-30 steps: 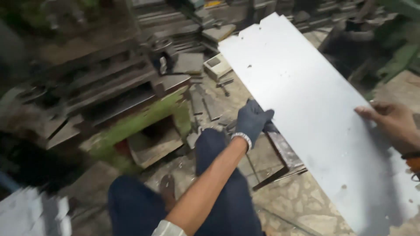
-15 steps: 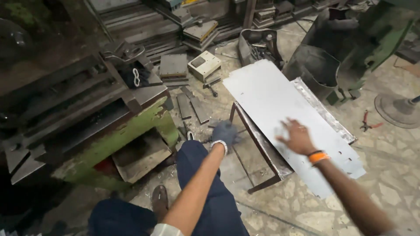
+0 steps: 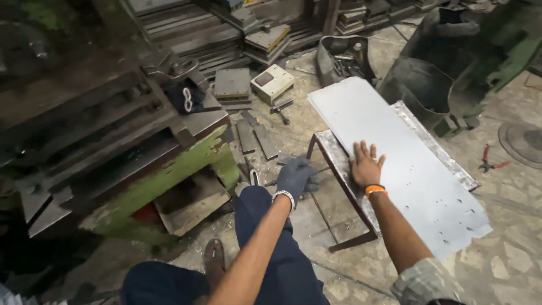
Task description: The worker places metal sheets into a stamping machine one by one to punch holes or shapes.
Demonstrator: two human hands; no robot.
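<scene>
A long pale grey metal sheet (image 3: 418, 169) with small punched holes lies flat on a low steel stand (image 3: 334, 153) in front of me. My bare right hand (image 3: 366, 164), with an orange wristband, presses palm down on the sheet's near left edge, fingers spread. My left hand (image 3: 296, 176) wears a dark grey glove and rests on my left knee (image 3: 255, 209) in blue trousers, just left of the stand. It holds nothing.
A green-based machine (image 3: 169, 181) with dark steel slabs fills the left. Flat steel bars (image 3: 257, 138), a small white box (image 3: 272, 83) and stacked plates lie on the floor behind. Red-handled pliers (image 3: 489, 164) lie at the right. A dark tool bag (image 3: 345, 56) stands beyond the sheet.
The sheet has gone from held up near me to lying flat on the stand. My right hand moved from its edge onto its top face. My left hand stays on my knee.
</scene>
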